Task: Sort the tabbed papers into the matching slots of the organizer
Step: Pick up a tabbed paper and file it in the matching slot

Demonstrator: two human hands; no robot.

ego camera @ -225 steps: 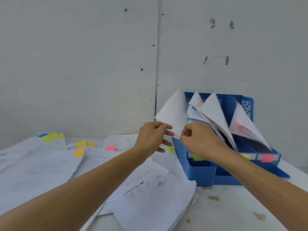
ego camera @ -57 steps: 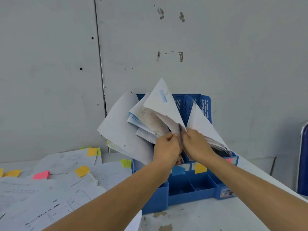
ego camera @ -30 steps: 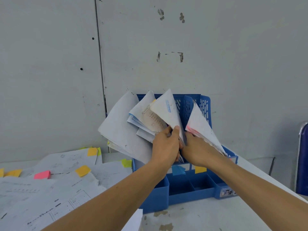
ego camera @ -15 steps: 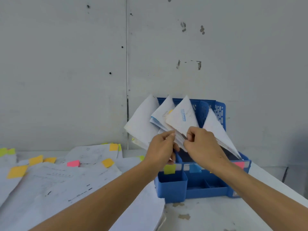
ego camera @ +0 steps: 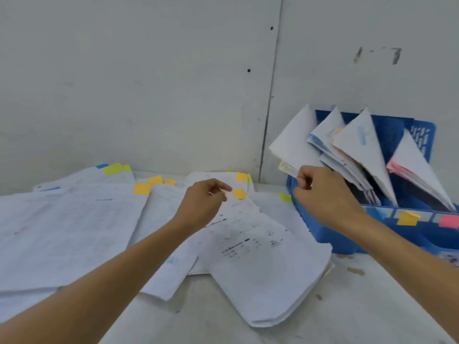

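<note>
The blue organizer [ego camera: 323, 234] stands at the right against the wall. Folded papers [ego camera: 357, 150] lean in its slots. Its front rail carries a yellow label [ego camera: 407, 218] and a pink label [ego camera: 448, 221]. Tabbed papers lie spread over the table. My left hand [ego camera: 206, 202] hovers over a printed sheet [ego camera: 253, 244], fingertips beside that sheet's orange tab [ego camera: 239, 194], holding nothing. My right hand [ego camera: 323, 194] is in front of the organizer's left corner, fingers loosely curled and empty, just below the leftmost paper bundle [ego camera: 293, 145].
More sheets with orange tabs [ego camera: 142, 188], yellow-green tabs [ego camera: 112, 168] and a blue tab [ego camera: 101, 166] cover the left and back of the table. A grey wall stands close behind. The table's front right surface [ego camera: 360, 306] is stained.
Both hands have let go of the papers in the organizer and dropped away from it. My left hand has moved left over the loose sheets. The view has swung left.
</note>
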